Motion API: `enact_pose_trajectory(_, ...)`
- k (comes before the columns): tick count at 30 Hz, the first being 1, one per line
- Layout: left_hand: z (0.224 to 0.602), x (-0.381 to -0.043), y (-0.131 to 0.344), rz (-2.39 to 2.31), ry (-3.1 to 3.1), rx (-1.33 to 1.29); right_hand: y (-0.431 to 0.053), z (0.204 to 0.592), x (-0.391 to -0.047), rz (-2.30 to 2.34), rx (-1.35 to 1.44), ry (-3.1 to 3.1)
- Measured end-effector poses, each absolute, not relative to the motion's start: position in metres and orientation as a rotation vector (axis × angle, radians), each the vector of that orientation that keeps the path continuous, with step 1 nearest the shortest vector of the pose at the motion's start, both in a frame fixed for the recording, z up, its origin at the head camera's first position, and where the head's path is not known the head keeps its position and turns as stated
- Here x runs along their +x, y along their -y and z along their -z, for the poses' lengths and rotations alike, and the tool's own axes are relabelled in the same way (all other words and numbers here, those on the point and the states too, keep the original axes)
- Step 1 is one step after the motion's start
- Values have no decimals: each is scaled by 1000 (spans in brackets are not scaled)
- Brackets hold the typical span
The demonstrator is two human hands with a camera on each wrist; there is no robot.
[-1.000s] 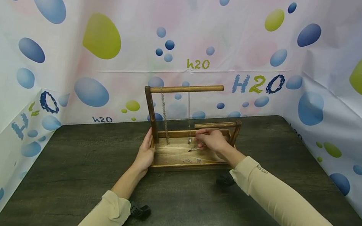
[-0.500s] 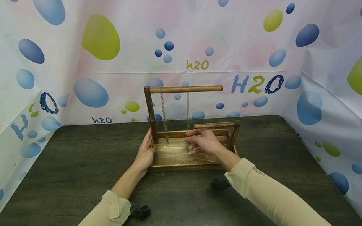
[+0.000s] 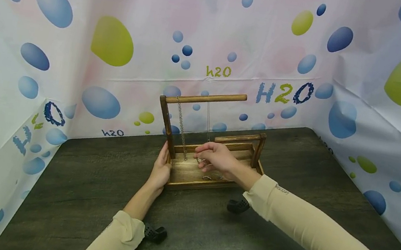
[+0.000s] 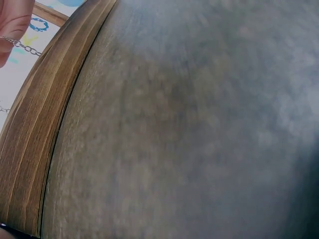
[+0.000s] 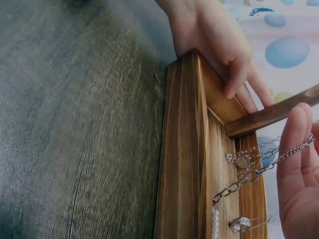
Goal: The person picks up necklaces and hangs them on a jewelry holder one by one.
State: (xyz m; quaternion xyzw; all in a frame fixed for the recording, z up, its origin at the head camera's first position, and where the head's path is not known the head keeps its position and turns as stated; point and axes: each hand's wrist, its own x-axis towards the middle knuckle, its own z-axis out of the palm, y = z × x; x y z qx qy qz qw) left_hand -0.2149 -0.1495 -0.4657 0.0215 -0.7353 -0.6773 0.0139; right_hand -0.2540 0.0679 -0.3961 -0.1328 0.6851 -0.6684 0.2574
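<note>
A brown wooden jewelry stand (image 3: 187, 175) with a shallow tray has an upper bar (image 3: 223, 97) and a lower bar (image 3: 237, 138). My left hand (image 3: 160, 170) holds the tray's left end, its thumb (image 5: 237, 79) over the wall. My right hand (image 3: 216, 158), above the tray, pinches a silver chain (image 5: 256, 172) with large links; its lower end hangs toward the tray. From the upper bar hang a chain necklace (image 3: 181, 126) and a thin necklace (image 3: 208, 115), whose lower part my right hand hides in the head view. A ring-shaped pendant (image 5: 240, 224) shows in the right wrist view.
Small silver jewelry (image 3: 206, 178) lies near the tray's front wall. The stand is on a dark wood-grain table (image 3: 98, 196), before a patterned backdrop (image 3: 150, 45). Black straps (image 3: 155, 234) show at both wrists.
My right hand has moved left across the tray with the chain, from under the lower bar's free end to past the thin necklace. My left hand has stayed on the stand.
</note>
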Motion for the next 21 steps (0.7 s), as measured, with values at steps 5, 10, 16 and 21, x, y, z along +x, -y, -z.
enact_pose_trajectory(5, 466, -215, 150, 2118, 2274, 52, -63, 390, -249, 1819, -409, -1841)
enact_pose_trajectory(10, 467, -216, 150, 2122, 2261, 40, -59, 377, -246, 1805, -472, -1838)
enact_pose_trajectory(16, 466, -217, 150, 2124, 2255, 33, -57, 359, -248, 1809, -525, -1840)
enact_pose_trajectory(21, 468, -216, 150, 2133, 2253, 42, -56, 344, -251, 1801, -553, -1848)
